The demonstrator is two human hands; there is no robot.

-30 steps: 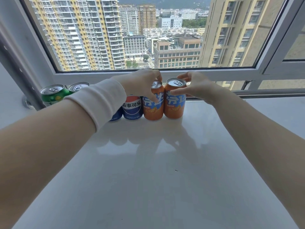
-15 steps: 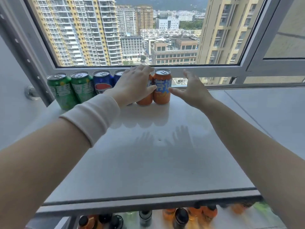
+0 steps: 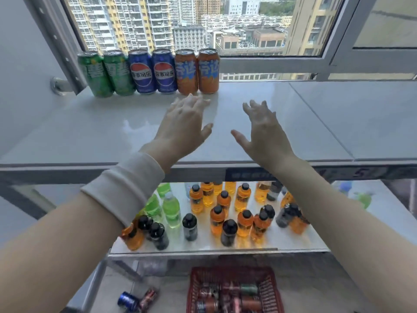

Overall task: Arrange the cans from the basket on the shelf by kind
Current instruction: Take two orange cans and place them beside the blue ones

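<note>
Along the back of the white top shelf [image 3: 293,123] stands a row of cans: two green cans [image 3: 106,73], two blue cans [image 3: 152,72] and two orange cans [image 3: 197,71], side by side against the window frame. My left hand [image 3: 185,125] hovers over the shelf in front of the orange cans, fingers spread, holding nothing. My right hand [image 3: 261,129] hovers to its right, also spread and empty. A red basket [image 3: 273,288] on the floor below holds several more cans.
The lower shelf [image 3: 316,240] carries several orange, green and dark bottles. A blue can [image 3: 127,301] and another can lie on the floor left of the basket. A window frame [image 3: 270,64] runs behind the can row.
Both hands have let go of the orange cans and drawn back toward me. The view has tilted down, bringing the lower shelf and basket into sight.
</note>
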